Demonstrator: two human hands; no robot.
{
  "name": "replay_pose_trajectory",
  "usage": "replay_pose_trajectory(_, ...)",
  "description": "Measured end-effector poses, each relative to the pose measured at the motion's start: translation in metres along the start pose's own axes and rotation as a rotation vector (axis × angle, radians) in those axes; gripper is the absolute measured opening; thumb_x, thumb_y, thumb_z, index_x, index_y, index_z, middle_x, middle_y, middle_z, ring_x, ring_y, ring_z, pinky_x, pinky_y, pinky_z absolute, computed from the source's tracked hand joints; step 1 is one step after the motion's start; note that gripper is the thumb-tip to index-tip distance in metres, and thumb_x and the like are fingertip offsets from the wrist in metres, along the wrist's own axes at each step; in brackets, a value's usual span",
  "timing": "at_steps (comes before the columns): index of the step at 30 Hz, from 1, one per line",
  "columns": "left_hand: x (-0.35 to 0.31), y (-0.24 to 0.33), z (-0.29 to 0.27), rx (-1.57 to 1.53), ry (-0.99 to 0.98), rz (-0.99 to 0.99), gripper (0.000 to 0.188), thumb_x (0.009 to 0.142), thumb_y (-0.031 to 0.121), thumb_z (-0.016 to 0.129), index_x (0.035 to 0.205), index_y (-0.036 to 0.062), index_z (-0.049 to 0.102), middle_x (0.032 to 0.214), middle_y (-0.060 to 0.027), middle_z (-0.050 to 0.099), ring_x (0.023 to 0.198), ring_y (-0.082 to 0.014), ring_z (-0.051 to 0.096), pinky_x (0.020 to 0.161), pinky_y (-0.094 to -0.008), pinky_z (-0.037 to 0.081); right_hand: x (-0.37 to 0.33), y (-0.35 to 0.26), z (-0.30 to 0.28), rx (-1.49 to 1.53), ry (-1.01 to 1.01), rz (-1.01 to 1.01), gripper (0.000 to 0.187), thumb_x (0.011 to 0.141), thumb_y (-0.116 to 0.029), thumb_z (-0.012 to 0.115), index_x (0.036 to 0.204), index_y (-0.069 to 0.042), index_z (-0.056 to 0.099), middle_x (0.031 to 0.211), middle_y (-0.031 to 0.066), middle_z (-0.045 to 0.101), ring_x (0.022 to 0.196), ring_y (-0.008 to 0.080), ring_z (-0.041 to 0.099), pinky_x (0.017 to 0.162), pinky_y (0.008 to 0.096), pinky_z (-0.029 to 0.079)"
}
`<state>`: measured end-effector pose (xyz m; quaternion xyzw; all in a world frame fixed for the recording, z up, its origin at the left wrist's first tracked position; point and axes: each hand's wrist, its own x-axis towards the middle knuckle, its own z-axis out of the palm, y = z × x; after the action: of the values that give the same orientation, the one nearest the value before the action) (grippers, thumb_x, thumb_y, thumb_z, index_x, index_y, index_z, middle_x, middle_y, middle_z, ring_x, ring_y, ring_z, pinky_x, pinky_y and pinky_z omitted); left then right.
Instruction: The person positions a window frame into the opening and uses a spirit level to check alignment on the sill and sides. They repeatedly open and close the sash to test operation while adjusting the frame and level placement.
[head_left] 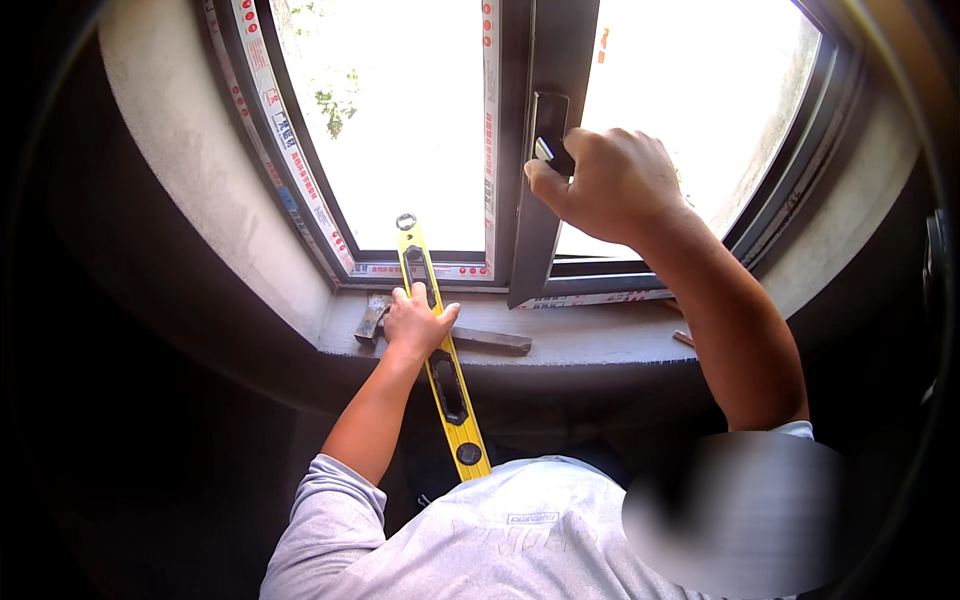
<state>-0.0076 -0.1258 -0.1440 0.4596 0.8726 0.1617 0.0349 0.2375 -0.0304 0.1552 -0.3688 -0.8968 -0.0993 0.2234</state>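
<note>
My left hand is closed round the middle of a yellow spirit level. The level stands up at a slant, its lower end close to my shirt and its top end in front of the left window pane. Behind it a hammer lies on the sill, partly covered by my left hand and the level. Higher up on the right, my right hand grips the window handle on the dark sash. The sash stands slightly out from its frame at the lower corner.
Dark window framing with printed protective tape surrounds the bright panes. The pale sill runs below, with a small reddish-brown piece near its right end. Plastered reveals curve along both sides. A blurred patch hides the lower right.
</note>
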Motion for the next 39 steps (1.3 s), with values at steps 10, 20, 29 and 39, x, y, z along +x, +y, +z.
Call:
replay_pose_trajectory(10, 0.034, 0.042, -0.094, -0.449, 0.228, 0.417, 0.083, 0.095, 0.055, 0.074, 0.147, -0.0065, 0.057, 0.142, -0.0350, 0.060, 0.135, -0.0462, 0.059, 0.113, -0.0518, 0.047, -0.002, -0.007, 0.022, -0.046, 0.140, 0.049, 0.043, 0.097, -0.043, 0.064, 0.086, -0.002, 0.075, 0.074, 0.0178, 0.076, 0.069, 0.0337, 0.077, 0.070, 0.0477, 0.062)
replay_pose_trajectory(20, 0.132, 0.178, -0.172, -1.332, 0.040, 0.529, 0.083, 0.101, 0.037, 0.077, 0.161, -0.0013, 0.035, 0.138, -0.0242, 0.063, 0.123, -0.0272, 0.067, 0.095, -0.0382, 0.058, 0.002, -0.013, 0.012, 0.015, 0.029, 0.127, 0.050, 0.100, -0.047, 0.060, 0.085, -0.002, 0.075, 0.078, 0.0205, 0.075, 0.074, 0.0374, 0.077, 0.078, 0.0503, 0.060)
replay_pose_trajectory(29, 0.160, 0.195, -0.154, -1.229, 0.206, 0.703, 0.059, 0.109, 0.029, 0.064, 0.154, -0.0012, 0.040, 0.131, -0.0240, 0.063, 0.115, -0.0317, 0.069, 0.096, -0.0429, 0.057, -0.013, -0.003, -0.008, 0.072, -0.006, 0.091, 0.051, 0.099, -0.047, 0.061, 0.090, 0.001, 0.075, 0.082, 0.0202, 0.076, 0.080, 0.0371, 0.078, 0.080, 0.0485, 0.061)
replay_pose_trajectory(39, 0.152, 0.206, -0.159, -1.225, 0.306, 0.745, 0.064, 0.103, 0.040, 0.076, 0.143, -0.0023, 0.050, 0.118, -0.0146, 0.072, 0.105, -0.0221, 0.070, 0.092, -0.0357, 0.056, -0.139, 0.021, -0.069, 0.079, 0.146, -0.341, 0.049, 0.098, -0.050, 0.073, 0.077, -0.007, 0.064, 0.053, 0.0027, 0.058, 0.042, 0.0180, 0.058, 0.045, 0.0344, 0.047)
